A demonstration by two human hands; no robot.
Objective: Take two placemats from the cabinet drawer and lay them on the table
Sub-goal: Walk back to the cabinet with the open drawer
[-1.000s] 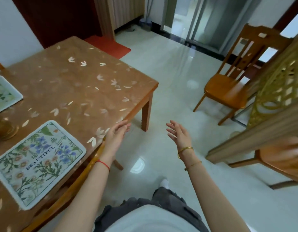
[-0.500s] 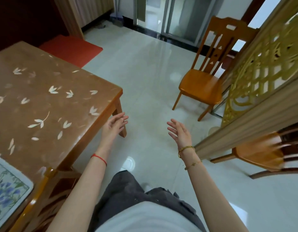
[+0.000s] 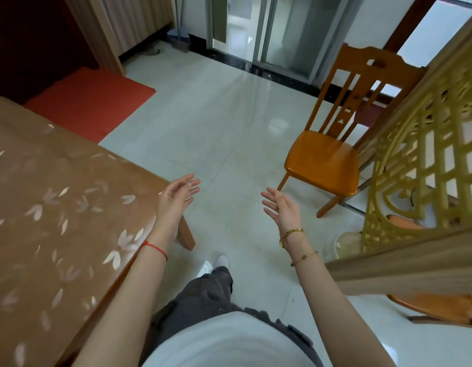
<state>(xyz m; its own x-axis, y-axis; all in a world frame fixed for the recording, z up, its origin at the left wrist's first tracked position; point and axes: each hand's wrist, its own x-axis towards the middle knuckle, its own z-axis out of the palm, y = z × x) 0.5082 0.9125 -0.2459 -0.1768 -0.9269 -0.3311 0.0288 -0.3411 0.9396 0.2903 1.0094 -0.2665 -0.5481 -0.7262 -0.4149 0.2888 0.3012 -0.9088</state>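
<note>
Brown petal-patterned worktop occupies the left. Left hand hovers at its corner; right hand over the floor. Both spread, empty.

We count two hands, the left hand and the right hand, both spread and holding nothing. We see one counter with a petal-patterned top. There is one whole wooden chair, and the seat of a second chair at the lower right. One red mat lies on the floor. We count one red string on the left wrist and two gold bracelets on the right wrist. One carved lattice screen stands at the right.
</note>
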